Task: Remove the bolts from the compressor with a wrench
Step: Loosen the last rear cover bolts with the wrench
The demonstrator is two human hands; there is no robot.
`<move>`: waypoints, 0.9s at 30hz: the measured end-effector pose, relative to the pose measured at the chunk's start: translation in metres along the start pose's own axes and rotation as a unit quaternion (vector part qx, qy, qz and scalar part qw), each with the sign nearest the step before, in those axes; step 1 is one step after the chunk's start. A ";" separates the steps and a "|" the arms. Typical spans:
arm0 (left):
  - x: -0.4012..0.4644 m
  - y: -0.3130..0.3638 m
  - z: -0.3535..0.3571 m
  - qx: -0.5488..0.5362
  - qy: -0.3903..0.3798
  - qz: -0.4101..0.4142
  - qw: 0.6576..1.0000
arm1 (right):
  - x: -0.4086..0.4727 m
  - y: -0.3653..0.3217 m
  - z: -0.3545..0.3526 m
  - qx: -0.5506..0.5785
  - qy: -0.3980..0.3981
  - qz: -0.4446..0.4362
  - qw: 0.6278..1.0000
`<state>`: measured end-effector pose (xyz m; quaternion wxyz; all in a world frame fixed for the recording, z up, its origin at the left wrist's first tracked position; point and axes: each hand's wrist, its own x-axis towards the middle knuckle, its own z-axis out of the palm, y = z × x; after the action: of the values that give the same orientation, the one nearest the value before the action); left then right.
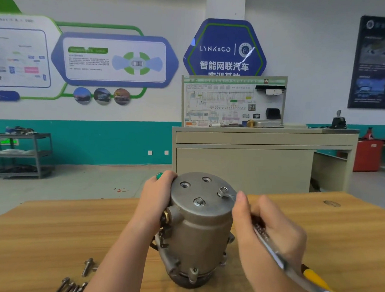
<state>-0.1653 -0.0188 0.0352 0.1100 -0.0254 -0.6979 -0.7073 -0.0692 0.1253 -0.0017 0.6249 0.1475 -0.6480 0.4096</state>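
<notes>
1. The compressor stands upright on the wooden table, lower centre of the frame.
2. The left hand wraps its upper left edge, fingers curled over the rim.
3. The right hand grips a combination wrench, whose ring end sits on the upper-right bolt.
4. One bolt head shows on the top face.
5. Loose bolts lie at lower left.

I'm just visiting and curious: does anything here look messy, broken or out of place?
Nothing looks broken or spilled. Loose bolts lie scattered on the wooden table left of the compressor, and two holes in its top stand empty, which fits the dismantling under way.
</notes>
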 end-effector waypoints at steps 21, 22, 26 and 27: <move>0.003 0.001 -0.006 0.009 0.005 0.025 1.000 | 0.139 0.015 0.107 -0.012 -0.652 0.296 0.698; 0.004 0.001 -0.007 0.023 0.004 0.033 0.999 | 0.137 0.009 0.110 -0.017 -0.677 0.265 0.687; 0.006 -0.001 -0.009 0.023 -0.003 0.021 1.000 | 0.134 0.000 0.108 -0.017 -0.691 0.199 0.695; 0.006 -0.002 -0.009 0.020 -0.002 0.013 1.000 | 0.136 0.002 0.104 0.000 -0.680 0.201 0.706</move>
<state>-0.1700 -0.0287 0.0345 0.1182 -0.0342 -0.7115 -0.6918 -0.1664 0.0959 0.1362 -0.0817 0.2519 -0.9117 0.3142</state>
